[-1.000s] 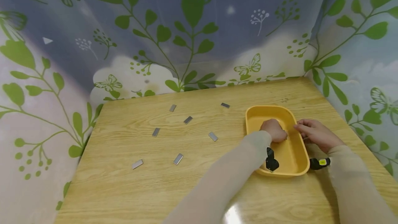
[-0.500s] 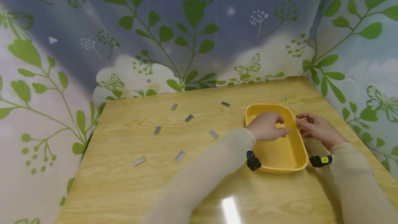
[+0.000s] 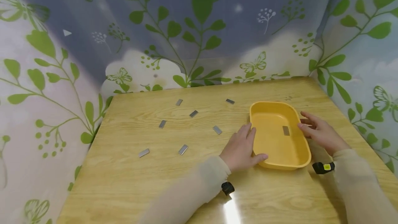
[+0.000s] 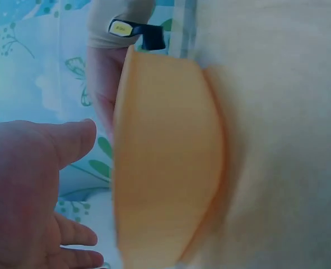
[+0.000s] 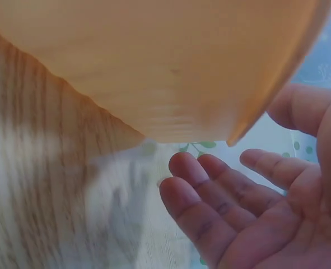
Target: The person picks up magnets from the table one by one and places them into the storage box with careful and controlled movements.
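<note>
A yellow plastic bin [image 3: 270, 146] stands on the right part of the table. Inside it, near the right wall, lies one small flat grey rectangular piece [image 3: 285, 130]. My left hand [image 3: 239, 151] is at the bin's left front side, fingers spread and fairly straight, with nothing in its grasp; in the left wrist view its thumb [image 4: 78, 140] points toward the bin's rim. At the right side is my right hand [image 3: 323, 134], its thumb right at the rim and its fingers loosely bent outside the wall. The right wrist view shows its palm [image 5: 283, 230] with nothing in it.
Several similar grey pieces lie scattered left of the bin, among them one nearest the bin [image 3: 217, 129], one near the front [image 3: 183, 149] and one at the far left [image 3: 144, 152]. Leaf-patterned cloth [image 3: 199, 44] borders the table [image 3: 124, 182] at the back and sides.
My left hand has come out of the bin, moving left and toward me, and its fingers have opened. A grey piece now shows on the bin's floor. The right hand stays beside the rim.
</note>
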A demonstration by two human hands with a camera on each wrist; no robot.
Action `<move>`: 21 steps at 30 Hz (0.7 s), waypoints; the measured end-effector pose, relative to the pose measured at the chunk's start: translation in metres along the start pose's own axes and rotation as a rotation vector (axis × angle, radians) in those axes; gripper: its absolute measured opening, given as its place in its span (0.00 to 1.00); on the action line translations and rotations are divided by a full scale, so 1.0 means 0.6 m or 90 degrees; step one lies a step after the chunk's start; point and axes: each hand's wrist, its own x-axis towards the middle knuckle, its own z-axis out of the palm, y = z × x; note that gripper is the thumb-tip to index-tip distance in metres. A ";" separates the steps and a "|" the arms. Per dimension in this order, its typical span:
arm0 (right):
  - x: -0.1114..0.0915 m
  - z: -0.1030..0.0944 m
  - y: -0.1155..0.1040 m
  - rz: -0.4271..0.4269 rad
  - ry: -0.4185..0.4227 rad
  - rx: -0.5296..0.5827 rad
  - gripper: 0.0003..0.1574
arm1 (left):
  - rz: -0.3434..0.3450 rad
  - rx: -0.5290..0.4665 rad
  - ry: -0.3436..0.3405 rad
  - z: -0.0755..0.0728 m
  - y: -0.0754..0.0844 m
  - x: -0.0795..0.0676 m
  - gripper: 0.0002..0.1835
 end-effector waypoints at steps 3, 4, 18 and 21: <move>0.000 0.003 0.005 -0.020 0.002 -0.003 0.45 | -0.005 0.007 -0.012 0.015 0.001 -0.010 0.49; 0.000 0.005 0.006 -0.026 0.003 -0.005 0.45 | -0.010 0.009 -0.016 0.018 0.002 -0.012 0.49; 0.007 0.042 0.001 -0.042 0.099 -0.096 0.39 | -0.042 0.094 -0.032 0.022 0.000 -0.022 0.50; 0.012 0.055 -0.002 -0.053 0.124 -0.117 0.36 | -0.050 0.105 -0.025 0.020 -0.003 -0.028 0.51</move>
